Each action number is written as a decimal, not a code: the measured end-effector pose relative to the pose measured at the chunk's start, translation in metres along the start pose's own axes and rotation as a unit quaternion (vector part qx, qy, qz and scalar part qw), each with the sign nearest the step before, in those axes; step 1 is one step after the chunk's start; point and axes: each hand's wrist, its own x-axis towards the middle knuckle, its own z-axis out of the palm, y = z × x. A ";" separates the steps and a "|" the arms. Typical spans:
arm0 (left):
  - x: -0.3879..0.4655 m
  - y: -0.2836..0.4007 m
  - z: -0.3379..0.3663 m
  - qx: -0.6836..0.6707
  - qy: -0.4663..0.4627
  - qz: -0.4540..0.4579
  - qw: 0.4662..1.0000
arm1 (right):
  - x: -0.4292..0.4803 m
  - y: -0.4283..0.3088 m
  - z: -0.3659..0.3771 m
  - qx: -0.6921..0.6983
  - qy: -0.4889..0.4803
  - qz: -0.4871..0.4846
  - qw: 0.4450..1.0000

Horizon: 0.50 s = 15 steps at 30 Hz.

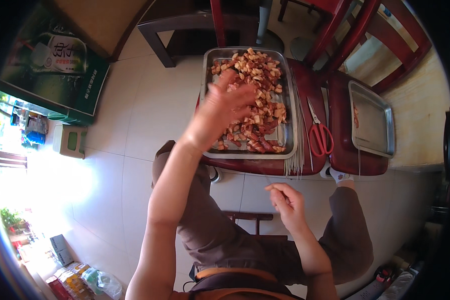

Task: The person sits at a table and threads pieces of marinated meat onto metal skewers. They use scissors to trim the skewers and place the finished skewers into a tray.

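Observation:
My left hand [228, 107], blurred, is over the left part of a metal tray [293, 148] heaped with cut chunks of raw meat [260, 80]. Its fingers are spread, and no piece shows in them. Below the tray's near edge, my right hand [288, 200] pinches a thin skewer [265, 174], faint and blurred, that points up towards the tray. A bundle of thin skewers [297, 161] lies along the tray's right side. Beside it are red-handled scissors [320, 137], blades pointing away. A second metal tray [375, 120] at the right holds a skewer with meat [356, 116] at its left edge.
The trays stand on two dark red chair seats [311, 86]. A dark low table [153, 26] is behind. Green boxes [93, 90] and a small plastic stool [69, 140] stand at the left. Packages and a plastic bag [105, 281] lie at the lower left.

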 end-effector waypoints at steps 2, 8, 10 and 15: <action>0.004 0.011 -0.016 -0.053 0.111 0.093 0.988 | -0.004 0.003 -0.007 0.016 0.059 0.032 0.998; 0.010 -0.007 -0.042 0.278 0.187 0.089 0.938 | 0.008 0.002 -0.030 0.123 0.182 0.036 0.975; 0.013 -0.016 -0.028 0.424 0.185 0.084 0.883 | 0.012 -0.004 -0.031 0.127 0.181 0.021 0.975; 0.025 -0.027 -0.015 0.735 0.130 -0.008 0.666 | 0.018 -0.009 -0.011 0.105 0.142 -0.001 0.984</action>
